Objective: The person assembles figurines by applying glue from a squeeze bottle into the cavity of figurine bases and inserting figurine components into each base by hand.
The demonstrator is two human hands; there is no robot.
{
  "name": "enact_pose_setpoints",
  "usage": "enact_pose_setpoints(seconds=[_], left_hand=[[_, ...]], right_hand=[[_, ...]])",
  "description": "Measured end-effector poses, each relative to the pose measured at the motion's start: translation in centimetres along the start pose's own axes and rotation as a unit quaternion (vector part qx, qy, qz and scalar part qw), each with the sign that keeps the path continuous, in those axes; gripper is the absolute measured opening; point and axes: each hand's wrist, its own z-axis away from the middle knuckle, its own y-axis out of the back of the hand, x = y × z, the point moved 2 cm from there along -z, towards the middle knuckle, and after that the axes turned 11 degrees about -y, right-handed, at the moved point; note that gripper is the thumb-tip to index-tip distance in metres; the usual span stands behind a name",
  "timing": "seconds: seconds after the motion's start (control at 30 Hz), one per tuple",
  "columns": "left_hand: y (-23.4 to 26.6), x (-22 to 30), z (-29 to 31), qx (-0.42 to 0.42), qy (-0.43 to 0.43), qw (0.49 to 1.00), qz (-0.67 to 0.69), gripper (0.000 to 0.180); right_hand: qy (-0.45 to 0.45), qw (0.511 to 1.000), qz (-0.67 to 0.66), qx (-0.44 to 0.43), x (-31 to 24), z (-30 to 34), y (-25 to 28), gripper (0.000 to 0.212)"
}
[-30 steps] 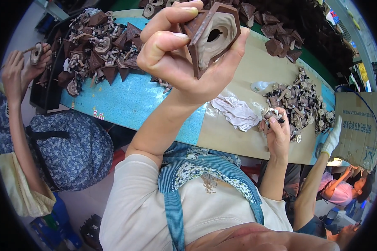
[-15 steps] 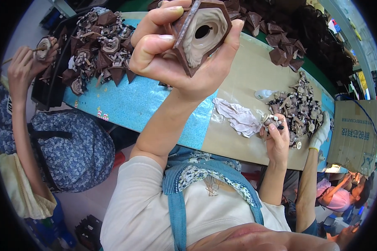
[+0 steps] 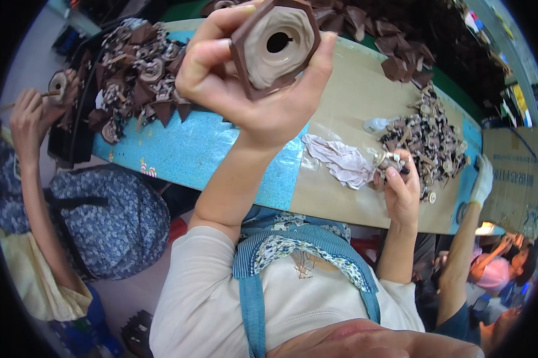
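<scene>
Brown hexagonal piece (image 3: 299, 49) turned more face-on since a second ago, left hand (image 3: 251, 107) fingers half-curled round it. Right hand (image 3: 401, 186) fingers are pinching a figurine (image 3: 389, 161).

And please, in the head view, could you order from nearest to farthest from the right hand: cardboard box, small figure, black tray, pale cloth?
From the right hand:
1. small figure, held in its fingers
2. pale cloth, just left
3. cardboard box, on the right
4. black tray, far left
</scene>
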Motion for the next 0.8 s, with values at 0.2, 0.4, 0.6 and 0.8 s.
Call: enact_pose_setpoints(seconds=[0.2, 0.4, 0.6, 0.8], left_hand=[[1.6, 5.4, 4.4, -0.111, 0.595, 0.720, 0.339, 0.075], [1.4, 9.2, 6.6, -0.278, 0.659, 0.614, 0.334, 0.068], [1.3, 9.8, 7.7, -0.323, 0.577, 0.697, 0.277, 0.057], [1.9, 10.3, 8.3, -0.313, 0.589, 0.700, 0.254, 0.053]], right_hand=[[0.006, 0.995, -0.065, -0.075, -0.8, -0.4, -0.6, 0.037], [0.087, 0.991, 0.037, -0.098, -0.5, 0.7, -2.0, 0.037], [0.003, 0.996, 0.015, -0.084, -0.6, 1.0, -1.9, 0.033], [-0.062, 0.995, 0.012, -0.079, 0.1, 1.1, -1.9, 0.032]])
